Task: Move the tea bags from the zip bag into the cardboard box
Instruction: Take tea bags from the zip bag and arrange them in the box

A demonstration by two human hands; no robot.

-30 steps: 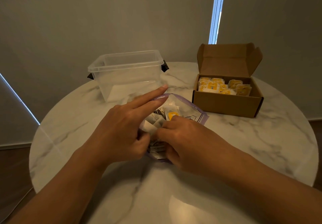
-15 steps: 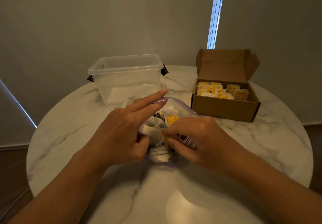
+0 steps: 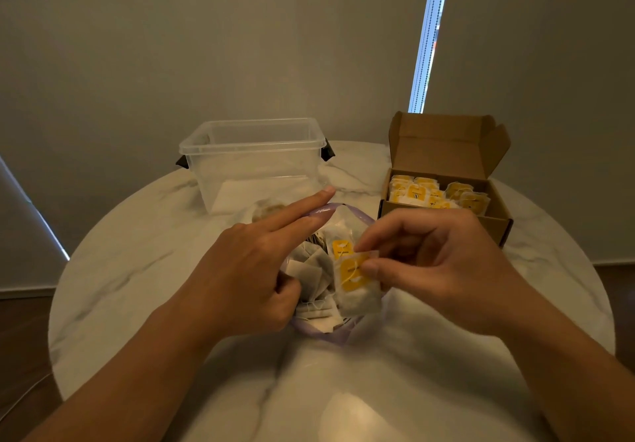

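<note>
Now the right hand [image 3: 443, 269] pinches a soft, square, yellow-tagged tea bag [image 3: 357, 292] above the crinkly clear zip bag [image 3: 338, 336]. The left hand [image 3: 247, 263] grips its purple rim, near the brown cardboard box [image 3: 496, 225].

Above the zip bag [image 3: 338, 337] — right hand [image 3: 443, 269] pinches tea bag [image 3: 357, 299].

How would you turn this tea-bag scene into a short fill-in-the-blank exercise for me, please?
1. While the left hand holds the zip bag, the right hand pinches a tea bag whose tag is ____.
2. The lid of the cardboard box is ____.
3. Seen from the head camera, the clear plastic tub stands to the ____ of the cardboard box.

Missing words: yellow; open; left.
</note>
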